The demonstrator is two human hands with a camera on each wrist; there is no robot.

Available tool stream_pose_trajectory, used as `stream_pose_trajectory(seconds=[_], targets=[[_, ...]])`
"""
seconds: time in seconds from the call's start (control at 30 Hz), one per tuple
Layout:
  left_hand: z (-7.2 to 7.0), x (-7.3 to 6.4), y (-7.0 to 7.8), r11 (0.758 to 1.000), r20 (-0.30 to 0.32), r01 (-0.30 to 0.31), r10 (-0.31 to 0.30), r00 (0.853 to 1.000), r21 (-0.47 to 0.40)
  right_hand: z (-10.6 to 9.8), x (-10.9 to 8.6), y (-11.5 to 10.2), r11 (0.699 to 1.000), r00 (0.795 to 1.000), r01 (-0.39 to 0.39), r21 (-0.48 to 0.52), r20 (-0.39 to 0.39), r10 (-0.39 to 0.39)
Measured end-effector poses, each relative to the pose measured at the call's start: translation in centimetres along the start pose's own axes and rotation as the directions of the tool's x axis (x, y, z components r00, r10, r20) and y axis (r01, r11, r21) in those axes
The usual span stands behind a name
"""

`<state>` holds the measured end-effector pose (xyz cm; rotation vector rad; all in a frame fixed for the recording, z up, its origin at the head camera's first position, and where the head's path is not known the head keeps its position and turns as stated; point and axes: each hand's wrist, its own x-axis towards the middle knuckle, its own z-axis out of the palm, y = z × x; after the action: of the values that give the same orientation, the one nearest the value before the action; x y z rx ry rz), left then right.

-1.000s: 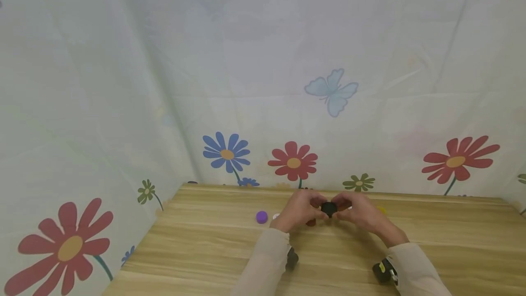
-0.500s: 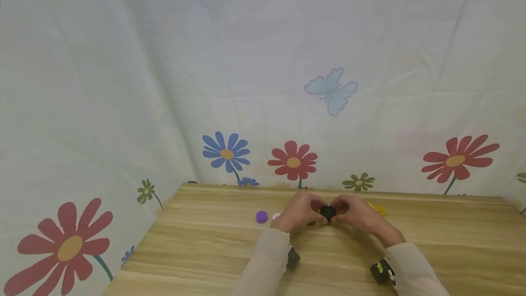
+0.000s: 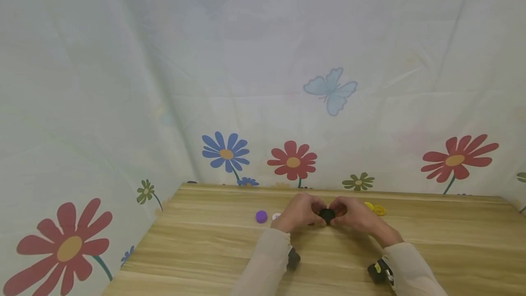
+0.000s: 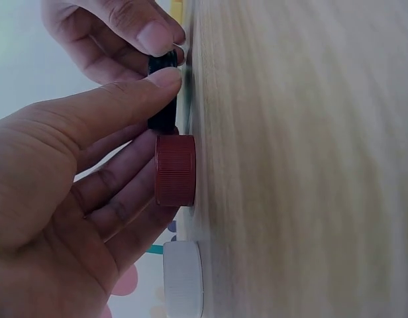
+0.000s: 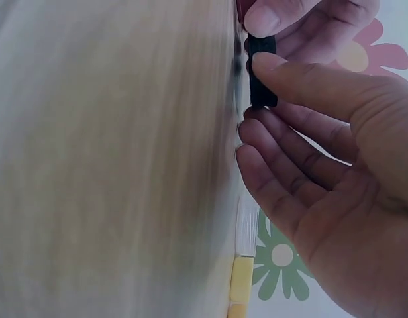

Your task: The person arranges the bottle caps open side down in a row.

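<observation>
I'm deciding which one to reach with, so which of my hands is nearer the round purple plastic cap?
Left. Your left hand is right of the purple cap, just past a round white plastic cap; your right hand is farther right.

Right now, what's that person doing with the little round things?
They're pinching a black cap between the left hand and the right hand, low over the wooden table. A ridged red cap stands by the left fingers. Farther left are a white cap and a purple cap. Two yellow pieces lie to the right. I can't tell whether the black one touches the table.
</observation>
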<state>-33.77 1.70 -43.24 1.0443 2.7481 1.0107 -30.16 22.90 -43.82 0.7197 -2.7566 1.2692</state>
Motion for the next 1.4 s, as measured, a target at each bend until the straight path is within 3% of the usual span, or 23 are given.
stream_pose_trajectory(seconds=[0.37,0.9,1.4], targets=[[0.36,0.12,-0.26,0.999,0.001,0.023,-0.023,1.000,0.029,0.25,0.07,-0.18,1.000,1.000,0.002,-0.025,0.002,-0.002],[0.35,0.12,-0.30,0.998,0.003,0.004,-0.004,1.000,0.057,0.32,-0.02,-0.26,0.998,1.000,0.009,-0.067,-0.004,-0.009],[0.25,-0.03,-0.16,0.999,0.018,0.010,-0.011,1.000,0.040,0.29,-0.13,-0.63,0.997,1.000,-0.006,-0.078,0.005,0.007]])
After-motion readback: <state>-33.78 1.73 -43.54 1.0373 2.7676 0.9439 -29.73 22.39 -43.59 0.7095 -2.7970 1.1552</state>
